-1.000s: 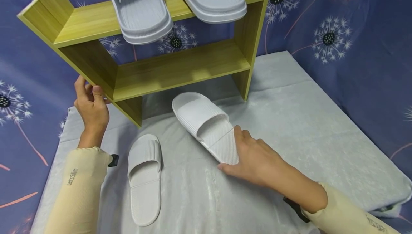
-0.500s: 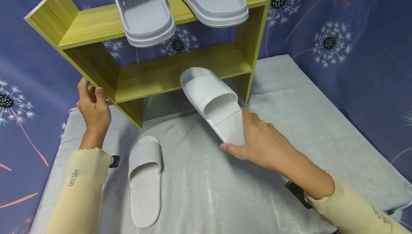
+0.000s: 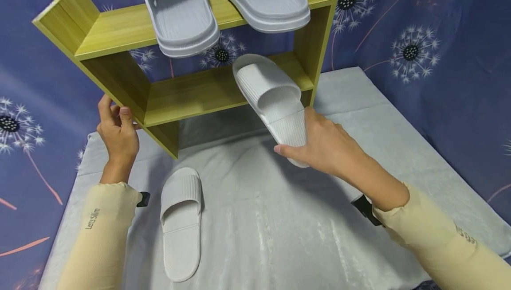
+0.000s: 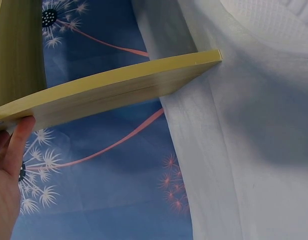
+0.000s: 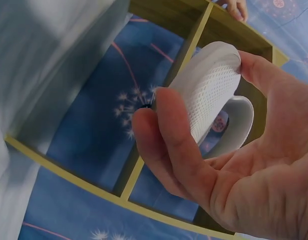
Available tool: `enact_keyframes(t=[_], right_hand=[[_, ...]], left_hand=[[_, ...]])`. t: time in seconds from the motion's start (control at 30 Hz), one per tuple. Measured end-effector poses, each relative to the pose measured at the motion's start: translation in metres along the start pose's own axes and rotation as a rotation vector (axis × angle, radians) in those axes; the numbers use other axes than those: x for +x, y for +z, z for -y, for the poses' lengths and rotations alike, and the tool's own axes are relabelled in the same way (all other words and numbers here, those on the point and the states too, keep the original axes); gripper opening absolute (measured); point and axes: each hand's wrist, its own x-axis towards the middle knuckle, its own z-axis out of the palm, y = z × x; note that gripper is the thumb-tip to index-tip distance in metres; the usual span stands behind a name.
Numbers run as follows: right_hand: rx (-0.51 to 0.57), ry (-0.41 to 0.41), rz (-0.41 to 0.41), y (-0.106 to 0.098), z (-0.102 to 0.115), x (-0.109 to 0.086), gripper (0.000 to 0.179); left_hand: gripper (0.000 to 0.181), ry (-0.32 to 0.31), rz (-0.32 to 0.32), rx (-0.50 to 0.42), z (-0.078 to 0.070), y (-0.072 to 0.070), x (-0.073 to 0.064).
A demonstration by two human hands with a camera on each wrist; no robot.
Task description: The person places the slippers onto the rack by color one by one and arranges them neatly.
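Note:
My right hand [image 3: 329,143] grips a white slipper [image 3: 275,92] by its heel end, thumb on the near side. Its ribbed toe strap points at the lower shelf of a yellow wooden shoe rack [image 3: 191,92], above the cloth. In the right wrist view, the slipper [image 5: 206,85] is pinched between thumb and fingers. My left hand [image 3: 119,137] holds the rack's left side panel with bent fingers. The left wrist view shows fingers [image 4: 21,142] against that panel [image 4: 118,85]. A matching slipper [image 3: 181,223] lies on the cloth, toe towards the rack.
Two grey clogs [image 3: 181,15] sit on the rack's upper shelf, their heels overhanging the front edge. A pale grey cloth [image 3: 239,237] covers the table. Blue dandelion-patterned fabric [image 3: 447,95] hangs behind and at both sides.
My right hand has lifted the slipper off the cloth and carried it up and slightly right, to the front of the lower shelf. The left hand keeps its place on the rack.

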Motion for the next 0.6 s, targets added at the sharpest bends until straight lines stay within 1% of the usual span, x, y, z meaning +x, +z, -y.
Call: enact_keyframes(t=[0.1,0.27,0.47,0.6], right_hand=[[0.019,0.002,0.000,-0.004,-0.001,0.008,0.096],[0.029,0.010,0.017,-0.009,-0.004,0.012,0.098],[0.022,0.001,0.016,-0.015,-0.004,0.019,0.100],[0.000,-0.019,0.020,-0.019,0.000,0.027,0.100]], left_hand=[[0.037,-0.013,0.006,0.003,0.000,0.000,0.000],[0.038,-0.027,0.001,0.025,-0.005,-0.004,-0.006],[0.037,-0.030,-0.003,0.017,-0.012,-0.008,-0.012],[0.037,-0.025,-0.010,0.041,-0.017,-0.011,-0.017]])
